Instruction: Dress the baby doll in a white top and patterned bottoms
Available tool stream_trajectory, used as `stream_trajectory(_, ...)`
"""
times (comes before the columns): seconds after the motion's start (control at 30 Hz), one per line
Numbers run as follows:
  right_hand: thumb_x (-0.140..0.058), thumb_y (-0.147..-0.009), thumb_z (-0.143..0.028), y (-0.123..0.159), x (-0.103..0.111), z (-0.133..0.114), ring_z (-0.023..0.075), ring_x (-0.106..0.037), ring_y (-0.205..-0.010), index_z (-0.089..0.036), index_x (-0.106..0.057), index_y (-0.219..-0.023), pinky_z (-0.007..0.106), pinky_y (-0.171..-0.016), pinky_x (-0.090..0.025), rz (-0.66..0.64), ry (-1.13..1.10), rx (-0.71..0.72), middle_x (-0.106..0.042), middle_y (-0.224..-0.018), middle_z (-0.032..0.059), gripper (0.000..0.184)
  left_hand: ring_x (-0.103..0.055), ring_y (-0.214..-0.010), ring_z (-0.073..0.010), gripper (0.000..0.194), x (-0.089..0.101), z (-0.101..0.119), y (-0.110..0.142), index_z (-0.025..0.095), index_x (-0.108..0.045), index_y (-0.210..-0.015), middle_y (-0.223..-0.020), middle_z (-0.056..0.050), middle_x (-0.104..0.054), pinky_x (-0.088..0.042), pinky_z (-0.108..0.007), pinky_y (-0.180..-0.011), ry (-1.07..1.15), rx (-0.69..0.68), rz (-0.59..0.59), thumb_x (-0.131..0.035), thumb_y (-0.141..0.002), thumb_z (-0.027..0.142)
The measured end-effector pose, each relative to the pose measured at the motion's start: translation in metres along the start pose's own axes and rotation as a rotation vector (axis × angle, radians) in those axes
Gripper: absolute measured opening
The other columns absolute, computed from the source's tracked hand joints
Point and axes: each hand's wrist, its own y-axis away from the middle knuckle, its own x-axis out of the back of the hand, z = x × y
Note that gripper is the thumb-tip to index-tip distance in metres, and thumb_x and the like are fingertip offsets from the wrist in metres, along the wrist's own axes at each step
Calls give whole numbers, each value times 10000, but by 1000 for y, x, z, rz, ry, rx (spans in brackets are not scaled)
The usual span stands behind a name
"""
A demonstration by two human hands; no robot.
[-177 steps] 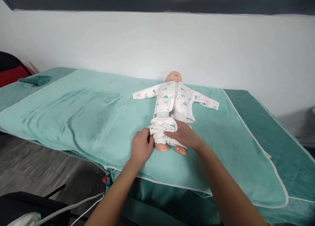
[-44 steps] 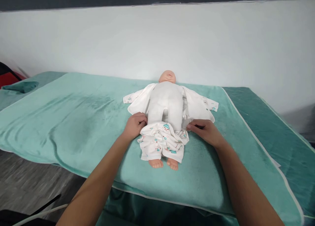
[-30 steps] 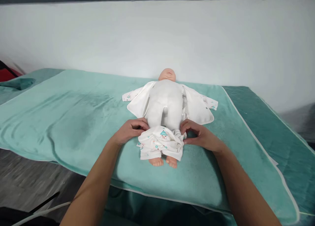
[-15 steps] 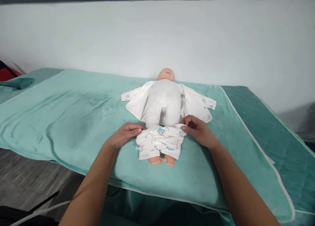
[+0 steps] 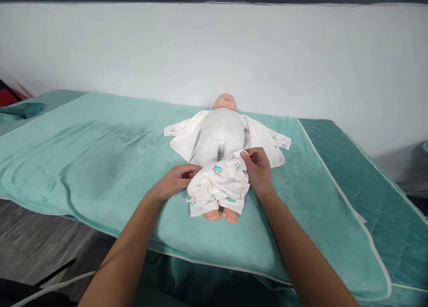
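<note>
A baby doll with a white cloth body lies on its back, head towards the wall and feet towards me. White printed baby pants cover its lower legs, with both bare feet sticking out of the cuffs. My right hand pinches the waistband on the right side and holds it up near the thigh. At the left edge of the waistband, my left hand is closed on the pants, its fingertips partly hidden. A white printed baby shirt is spread open beneath the doll, sleeves out to both sides.
A light green blanket covers the table under the doll, over a darker green cover at the right. Behind stands a white wall. A pale cable runs across the lower left, above the grey floor.
My right hand has pulled the right side of the waistband up the leg and inward. The left hand has shifted slightly upward and to the right.
</note>
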Motion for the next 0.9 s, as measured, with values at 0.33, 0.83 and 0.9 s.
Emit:
stream_trajectory(0.33,-645,-871,-535,-2,6,2,153,-440,-681,-250,-452,-833,287,-603,-381,-78,115,-37,-481,-732,-23,347,-579,-847,-155,161,3,-6,3,172,-668,-819,-956,-36,-644,-464,-257,-748,76,-119,0,-768,-792,295)
stream_trajectory(0.83,-666,-838,-641,0,14,-1,133,-385,-615,-240,-503,-813,280,-580,-331,-293,-37,-73,-454,-689,-32,434,-488,-658,-94,214,-7,3,-65,219,-494,-899,-762,40,-536,-378,-205,-619,266,-290,777,-665,-814,317)
stream_trajectory(0.9,-661,-846,-639,0,13,-2,134,-377,-629,-237,-506,-802,280,-591,-325,-289,50,-51,-441,-685,-33,434,-504,-658,-93,250,-7,5,-66,220,-506,-925,-773,41,-551,-390,-207,-623,356,-269,714,-689,-764,275)
